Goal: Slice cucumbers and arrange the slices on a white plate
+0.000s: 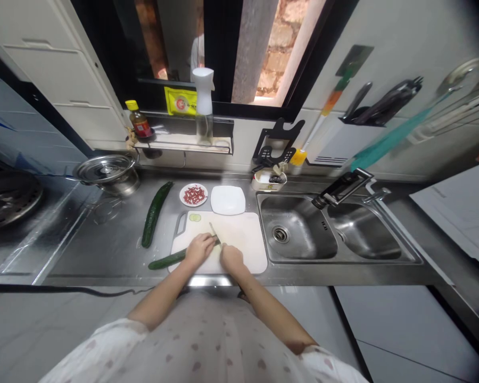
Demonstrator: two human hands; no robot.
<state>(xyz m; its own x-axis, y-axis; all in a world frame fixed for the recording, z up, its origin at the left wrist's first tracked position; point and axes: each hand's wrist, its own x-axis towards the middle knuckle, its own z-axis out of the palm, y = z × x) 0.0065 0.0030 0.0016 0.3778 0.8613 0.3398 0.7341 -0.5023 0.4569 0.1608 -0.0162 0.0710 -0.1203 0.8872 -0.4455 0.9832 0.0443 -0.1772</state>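
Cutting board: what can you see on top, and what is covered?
Slices and part of a cucumber; the right hand holds a knife there. The left hand hides some cucumber and board.

Slices (195, 217) on cutting board (243, 234), plates (228, 200) behind — sink (309, 226) right, cucumber (156, 215) left, pot (123, 183) beyond
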